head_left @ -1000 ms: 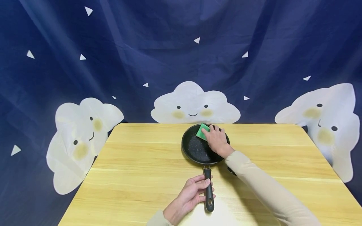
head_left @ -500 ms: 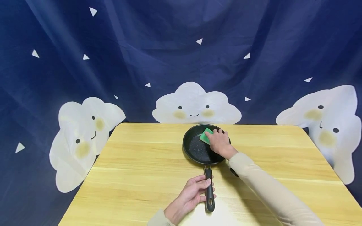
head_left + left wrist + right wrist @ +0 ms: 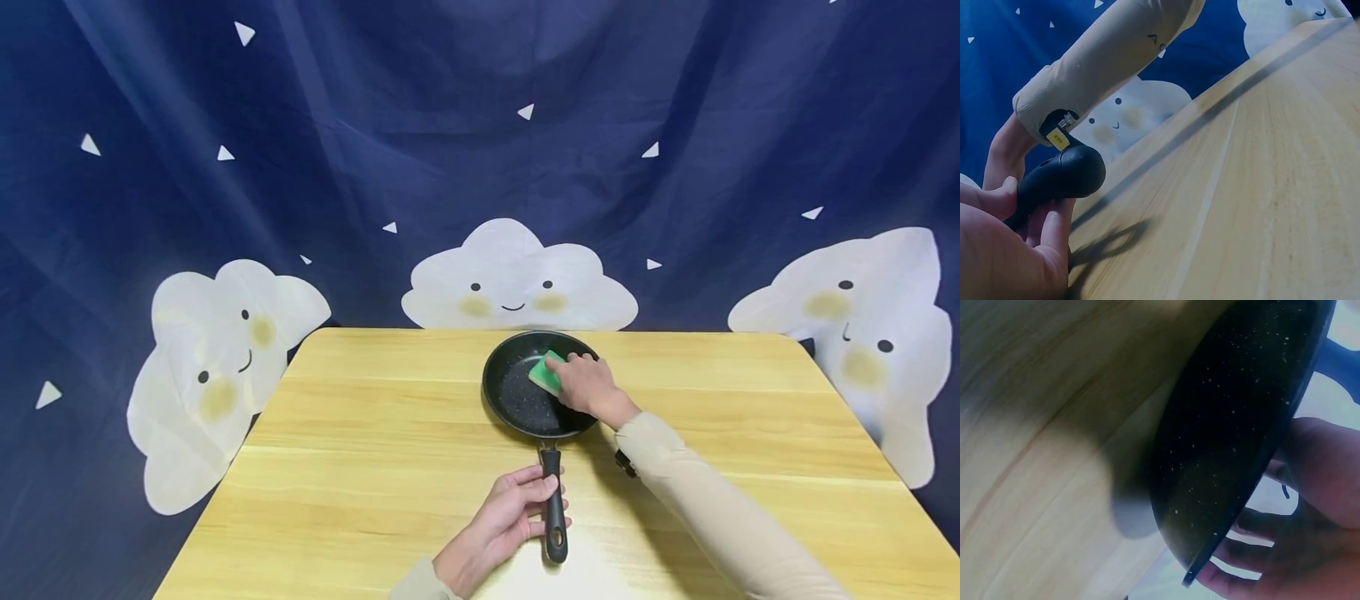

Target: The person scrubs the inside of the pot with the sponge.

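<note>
A black speckled frying pan (image 3: 517, 400) is near the far edge of the table, its handle (image 3: 553, 517) pointing toward me. My left hand (image 3: 504, 518) grips that handle, thumb on top and fingers underneath; the left wrist view shows the rounded handle end (image 3: 1082, 172) sticking out past the fingers. Inside the pan, my right hand (image 3: 587, 385) holds a green sponge (image 3: 545, 372) against the cooking surface, right of the middle. From the right wrist view, the pan's speckled outer side (image 3: 1222, 437) fills the centre, with the right hand (image 3: 1316, 506) beyond the rim and the sponge hidden.
The light wooden table (image 3: 375, 467) carries the pan's shadow. Behind it hangs a dark blue curtain (image 3: 450, 125) with white clouds and triangles. A small black device (image 3: 626, 463) sits at the right wrist, under the sleeve (image 3: 697, 475).
My right hand has drawn the sponge inside the pan toward me and slightly right, away from the far rim. The left hand keeps its hold on the handle.
</note>
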Tool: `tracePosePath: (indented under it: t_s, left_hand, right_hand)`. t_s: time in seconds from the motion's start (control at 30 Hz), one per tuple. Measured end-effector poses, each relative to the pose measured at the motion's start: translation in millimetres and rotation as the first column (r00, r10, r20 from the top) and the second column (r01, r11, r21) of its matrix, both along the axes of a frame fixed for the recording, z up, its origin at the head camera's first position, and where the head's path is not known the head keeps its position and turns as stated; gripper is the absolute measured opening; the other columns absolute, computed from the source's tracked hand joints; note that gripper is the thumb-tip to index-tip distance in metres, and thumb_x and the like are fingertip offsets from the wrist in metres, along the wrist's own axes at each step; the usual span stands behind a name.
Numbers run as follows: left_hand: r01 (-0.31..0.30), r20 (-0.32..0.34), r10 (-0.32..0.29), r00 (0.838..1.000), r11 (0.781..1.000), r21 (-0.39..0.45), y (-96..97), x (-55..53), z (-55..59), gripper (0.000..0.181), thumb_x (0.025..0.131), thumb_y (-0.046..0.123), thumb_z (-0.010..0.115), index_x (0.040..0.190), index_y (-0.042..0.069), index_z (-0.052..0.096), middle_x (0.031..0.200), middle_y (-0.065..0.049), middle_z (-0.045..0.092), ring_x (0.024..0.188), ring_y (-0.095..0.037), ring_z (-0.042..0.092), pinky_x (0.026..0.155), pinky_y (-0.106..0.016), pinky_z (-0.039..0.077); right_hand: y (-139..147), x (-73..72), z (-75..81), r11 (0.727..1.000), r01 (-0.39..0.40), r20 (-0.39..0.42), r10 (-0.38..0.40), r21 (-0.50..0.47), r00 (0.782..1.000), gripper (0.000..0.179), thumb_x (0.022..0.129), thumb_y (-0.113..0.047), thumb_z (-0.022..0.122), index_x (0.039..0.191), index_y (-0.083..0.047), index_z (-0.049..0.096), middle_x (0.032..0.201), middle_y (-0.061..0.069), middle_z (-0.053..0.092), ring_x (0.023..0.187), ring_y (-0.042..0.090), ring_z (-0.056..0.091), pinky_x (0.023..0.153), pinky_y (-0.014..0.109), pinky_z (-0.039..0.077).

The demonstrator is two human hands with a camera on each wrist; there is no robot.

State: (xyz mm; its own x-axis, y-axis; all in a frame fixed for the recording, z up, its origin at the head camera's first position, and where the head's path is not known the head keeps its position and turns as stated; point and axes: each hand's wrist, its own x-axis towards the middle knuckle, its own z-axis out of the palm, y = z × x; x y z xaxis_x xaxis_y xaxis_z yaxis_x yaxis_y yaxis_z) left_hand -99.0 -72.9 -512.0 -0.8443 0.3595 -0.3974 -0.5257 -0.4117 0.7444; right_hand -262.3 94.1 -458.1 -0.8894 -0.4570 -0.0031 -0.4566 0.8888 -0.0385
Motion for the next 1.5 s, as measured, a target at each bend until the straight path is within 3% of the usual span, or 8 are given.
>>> tracePosePath:
  t_s: [0.4, 0.77, 1.0, 1.37, 1.5]
  left_hand:
    - [0.021, 0.022, -0.021, 1.0, 1.0, 0.003, -0.8, -3.7, 0.4, 0.042, 0.097, 0.015, 0.071, 0.134, -0.003, 0.062, 0.103, -0.01, 0.064, 0.091, -0.02, 0.064, 0.088, -0.053, 0.059]
    - [0.039, 0.02, -0.039, 0.999, 0.999, 0.006, -0.4, -4.0, 2.7, 0.043, 0.098, 0.015, 0.069, 0.136, -0.004, 0.06, 0.103, -0.01, 0.062, 0.092, -0.021, 0.064, 0.086, -0.05, 0.06]
    - [0.042, 0.024, -0.042, 0.999, 0.999, 0.009, -1.0, -4.2, 1.6, 0.045, 0.098, 0.016, 0.07, 0.137, -0.004, 0.06, 0.103, -0.01, 0.062, 0.09, -0.021, 0.063, 0.084, -0.047, 0.061]
    - [0.05, 0.02, -0.05, 0.999, 0.999, 0.014, -2.8, -3.7, 2.0, 0.043, 0.098, 0.015, 0.069, 0.136, -0.004, 0.06, 0.101, -0.009, 0.062, 0.089, -0.02, 0.064, 0.08, -0.041, 0.061]
    - [0.056, 0.022, -0.056, 0.998, 0.998, 0.015, -2.7, -3.9, 2.4, 0.043, 0.099, 0.015, 0.068, 0.136, -0.004, 0.06, 0.1, -0.008, 0.062, 0.088, -0.019, 0.065, 0.079, -0.04, 0.061]
  right_hand:
    - [2, 7.5, 1.2, 0.995, -0.064, 0.037, 0.067, -0.077, 0.997, 0.038, 0.082, -0.011, 0.083, 0.11, -0.013, 0.057, 0.088, 0.016, 0.061, 0.08, 0.038, 0.062, 0.06, 0.051, 0.056]
    - [4, 16.4, 3.3, 0.982, -0.158, 0.001, 0.159, -0.102, 0.987, 0.037, 0.08, -0.01, 0.085, 0.11, -0.009, 0.062, 0.084, 0.014, 0.065, 0.081, 0.034, 0.063, 0.067, 0.047, 0.056]
    - [0, 21.7, 1.6, 0.981, -0.149, 0.023, 0.153, -0.122, 0.988, 0.033, 0.084, -0.011, 0.084, 0.111, -0.008, 0.065, 0.086, 0.014, 0.067, 0.082, 0.034, 0.063, 0.071, 0.048, 0.056]
    - [1, 30.1, -2.6, 0.97, -0.177, -0.032, 0.174, -0.169, 0.984, 0.028, 0.083, -0.01, 0.083, 0.106, -0.006, 0.068, 0.083, 0.014, 0.068, 0.078, 0.035, 0.061, 0.067, 0.048, 0.054]
    - [1, 33.4, -3.4, 0.97, -0.165, -0.015, 0.165, -0.177, 0.986, 0.028, 0.085, -0.01, 0.083, 0.109, -0.006, 0.069, 0.086, 0.014, 0.069, 0.081, 0.036, 0.061, 0.072, 0.049, 0.054]
